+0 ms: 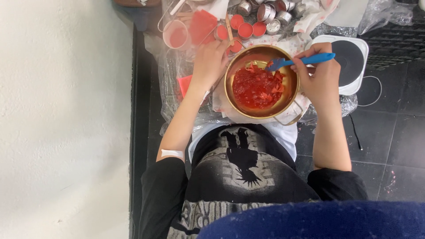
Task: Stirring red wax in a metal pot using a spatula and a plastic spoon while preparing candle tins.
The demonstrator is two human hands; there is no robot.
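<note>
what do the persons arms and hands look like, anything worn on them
Both hands, the left hand and the right hand, are bare, with no gloves, rings or watch visible. The forearms are uncovered; short black sleeves end near the elbows. A small white patch sits on the left arm.

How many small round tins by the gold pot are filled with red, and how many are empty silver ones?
Red-filled tins: 5 showing, some partly hidden by the left hand
Empty silver tins: about 6, with the top edge cutting some off
Total: about 11
</note>
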